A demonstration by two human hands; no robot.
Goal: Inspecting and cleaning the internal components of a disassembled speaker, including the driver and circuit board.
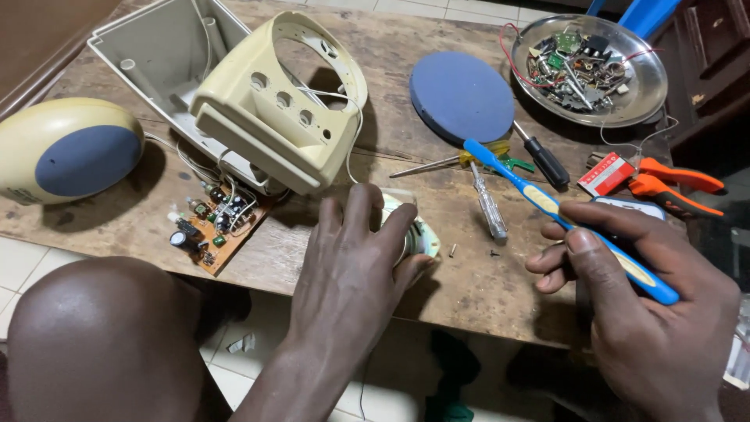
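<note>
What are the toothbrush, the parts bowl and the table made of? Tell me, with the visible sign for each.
Toothbrush: glossy plastic by its look, blue with a cream grip inset.
Parts bowl: likely steel; shiny, reflective rim.
Table: bare wood, matte, with visible grain and stains.

Round speaker [418,234] mostly hidden under the left hand [351,266] grip, parts in the metal dish [625,105] too small to tell, orange pliers [676,186] partly behind the right hand [641,297]
</note>
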